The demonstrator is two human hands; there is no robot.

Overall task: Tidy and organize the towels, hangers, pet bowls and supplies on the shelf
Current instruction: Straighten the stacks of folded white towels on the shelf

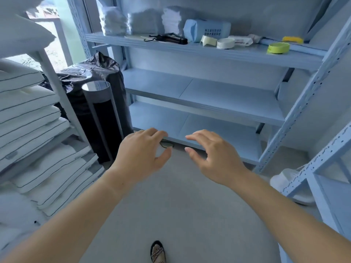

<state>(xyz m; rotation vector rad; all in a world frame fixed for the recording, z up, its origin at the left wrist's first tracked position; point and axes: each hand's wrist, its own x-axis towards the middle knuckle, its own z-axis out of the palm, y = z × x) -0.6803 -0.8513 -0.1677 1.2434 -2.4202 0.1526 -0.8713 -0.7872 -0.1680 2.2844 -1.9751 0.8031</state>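
- The left hand and right hand hover side by side before the lowest board of the shelf, fingers loosely spread and slightly bent; neither holds anything.
- The towels sit in three white stacks at the back left of the upper board. They look soft, light and floppy, so a stack is probably best lifted with both palms under it.
- The hangers lie in a dark tangle just in front of the towels. They look stiff and thin, and the hooks are likely to snag, so gathering them by the hooks seems wise.
- The white bowl and green bowl stand further right, near the front edge. They look rigid, smooth and probably light, so a one-hand grip on the rim should do.
- A small dark loop lies by the left fingertips; I cannot tell what it is.
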